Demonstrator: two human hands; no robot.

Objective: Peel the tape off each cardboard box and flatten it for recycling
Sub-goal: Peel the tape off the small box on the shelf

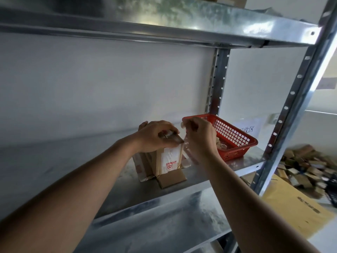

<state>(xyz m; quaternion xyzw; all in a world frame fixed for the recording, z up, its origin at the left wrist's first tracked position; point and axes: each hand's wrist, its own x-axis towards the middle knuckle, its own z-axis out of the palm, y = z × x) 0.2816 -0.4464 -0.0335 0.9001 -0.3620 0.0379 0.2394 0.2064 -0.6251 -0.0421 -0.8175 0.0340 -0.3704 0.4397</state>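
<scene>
A small cardboard box (165,162) stands upright on the metal shelf (116,181), with a white label and red print on its near face and a flap folded out at its base. My left hand (155,135) grips the top of the box. My right hand (197,136), just to the box's right, pinches a strip of clear tape (187,145) that runs from its raised fingers down to the box's right edge.
A red plastic basket (235,137) holding crumpled tape sits at the shelf's right end, close behind my right hand. A steel upright (291,99) frames the right side. A pile of cardboard (306,167) lies on the floor beyond. Another shelf (164,22) hangs overhead.
</scene>
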